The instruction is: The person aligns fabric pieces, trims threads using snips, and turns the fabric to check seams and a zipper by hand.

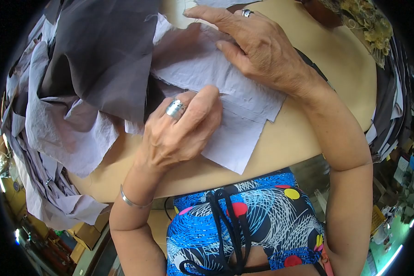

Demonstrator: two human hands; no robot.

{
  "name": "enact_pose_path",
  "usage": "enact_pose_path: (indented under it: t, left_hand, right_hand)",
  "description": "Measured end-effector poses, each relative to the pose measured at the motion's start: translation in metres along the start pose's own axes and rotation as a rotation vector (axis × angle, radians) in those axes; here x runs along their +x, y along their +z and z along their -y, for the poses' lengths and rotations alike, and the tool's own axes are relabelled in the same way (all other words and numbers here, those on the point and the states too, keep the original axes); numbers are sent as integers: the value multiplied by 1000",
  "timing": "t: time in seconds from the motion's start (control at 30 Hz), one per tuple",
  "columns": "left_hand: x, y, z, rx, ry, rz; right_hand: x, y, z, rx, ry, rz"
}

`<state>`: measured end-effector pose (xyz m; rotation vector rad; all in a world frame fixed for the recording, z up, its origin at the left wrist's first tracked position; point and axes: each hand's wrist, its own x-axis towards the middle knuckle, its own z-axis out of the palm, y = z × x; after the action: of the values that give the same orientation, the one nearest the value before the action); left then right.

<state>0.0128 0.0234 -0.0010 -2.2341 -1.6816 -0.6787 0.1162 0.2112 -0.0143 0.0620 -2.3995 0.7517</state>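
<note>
A pale lilac piece of fabric (244, 101) with frayed edges and a seam lies on the tan work surface (290, 142). My left hand (184, 122), wearing a wide silver ring, is closed in a pinch at the fabric's left edge. What sits between its fingertips is hidden; a thin line shows just beside them. Higher up, my right hand (257, 43) rests on the same fabric with fingers stretched out and thumb apart. Its index fingertip reaches a white patch (175, 14) by a loose thread. Dark grey fabric (110, 55) spreads just left of both hands.
Bunched lilac cloth (69, 133) hangs over the surface's left edge, with more strips below. A clump of yellowish threads (365, 27) stands at the upper right. Dark and pale fabric pieces (393, 92) hang along the right edge. Cardboard boxes (87, 234) sit lower left.
</note>
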Motion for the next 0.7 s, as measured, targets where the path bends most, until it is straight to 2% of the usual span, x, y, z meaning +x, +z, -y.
enact_pose_path:
  t: [0.13,0.27,0.37,0.5,0.6,0.7]
  left_hand:
    - [-7,-2,-7,13,-30,54]
    - [-10,-5,-11,-32,-70,95]
    - [-12,-3,-10,-54,-78,81]
    - [-13,0,-12,-6,-48,23]
    - [-10,-7,-16,10,-47,88]
    - [-10,-5,-17,30,-37,76]
  right_hand:
    - [-1,5,-1,42,-9,-29]
    - [3,-7,3,83,166,97]
    - [2,-3,2,145,221,78]
    - [5,-4,2,144,111,45]
    - [3,-7,2,118,115,93]
    - [2,-2,-3,260,113,39]
